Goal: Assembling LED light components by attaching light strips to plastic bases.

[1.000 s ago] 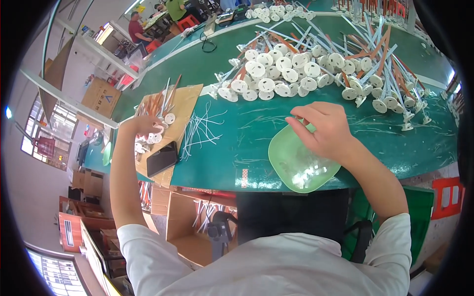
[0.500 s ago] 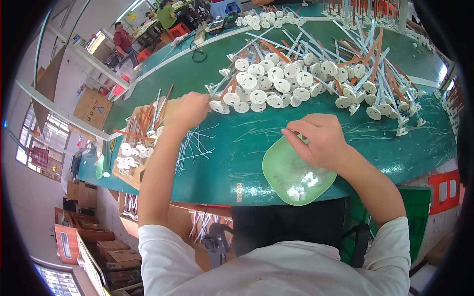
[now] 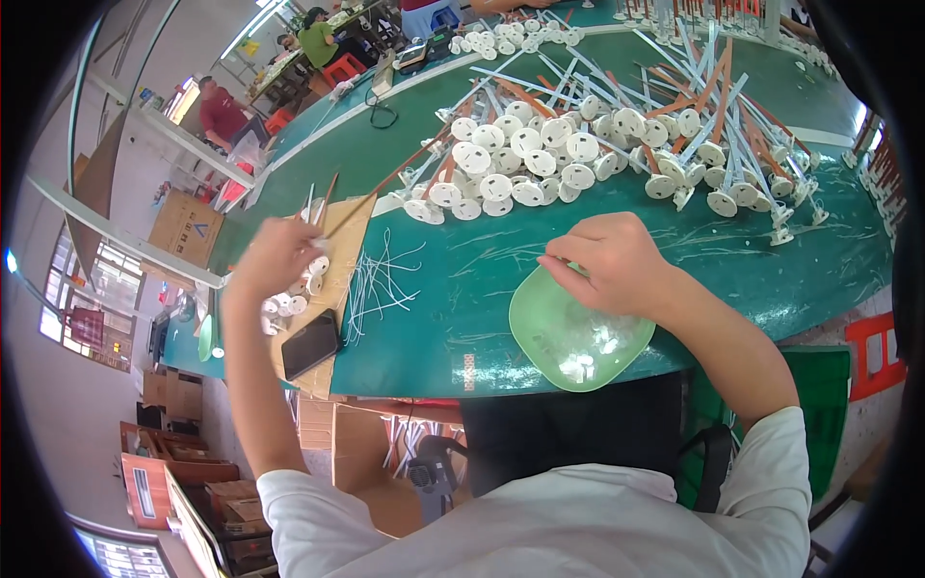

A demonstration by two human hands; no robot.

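My left hand (image 3: 277, 258) is closed on the white end of a brown strip (image 3: 390, 183), above the cardboard sheet (image 3: 349, 226) at the left. The strip slants up and right towards a heap of white round discs (image 3: 525, 144) with grey and brown strips attached. Some white discs (image 3: 289, 301) lie on the cardboard, partly hidden by that hand. My right hand (image 3: 612, 265) is pinched shut over the far edge of a light green bowl (image 3: 540, 332). Whatever lies between its fingertips is too small to make out. Small shiny clear or white bits show in the bowl.
A dark phone (image 3: 311, 345) rests on the cardboard's near end. Thin white ties (image 3: 383, 289) are scattered beside it on the green table (image 3: 424, 352). Another disc-and-strip bundle (image 3: 742, 183) fills the right. Beyond are a weighing scale (image 3: 414, 56) and other people at work.
My left hand has moved from the heap's left edge left and nearer, drawing a brown strip along. My right hand stays pinched over the bowl. The phone has come into sight.
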